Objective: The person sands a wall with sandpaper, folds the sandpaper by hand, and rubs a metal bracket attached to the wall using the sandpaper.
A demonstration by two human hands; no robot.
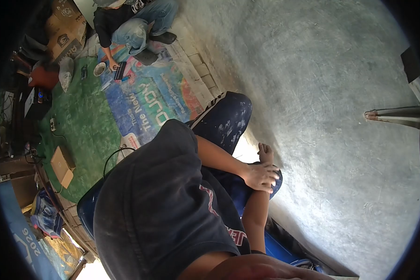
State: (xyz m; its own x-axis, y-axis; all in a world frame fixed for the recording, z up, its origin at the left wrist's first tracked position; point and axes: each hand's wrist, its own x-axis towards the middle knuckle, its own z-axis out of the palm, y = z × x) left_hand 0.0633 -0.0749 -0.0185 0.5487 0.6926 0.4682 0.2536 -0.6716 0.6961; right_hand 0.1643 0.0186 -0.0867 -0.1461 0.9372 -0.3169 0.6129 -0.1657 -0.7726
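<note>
My left hand (261, 177) lies across my right wrist, its slightly spread fingers reaching past it onto my dark trouser knee (277, 185). Just beyond, my right hand (265, 153) rests at that knee with its fingers loosely curled in; no object shows in it. My right forearm (256, 215) runs beneath the left hand. I sit on a blue chair (281, 247), wearing a dark T-shirt (158, 205) with red and white lettering. My other knee (238, 105) has pale paint-like marks on the trousers.
A grey plastered wall (331, 116) rises on the right. Ahead, another person (135, 35) sits on a printed banner (149, 100), hand on a dark flat object (120, 71) beside a bowl (99, 69). Left are a green floor (81, 126), an open cardboard box (62, 168) and a power strip (52, 124).
</note>
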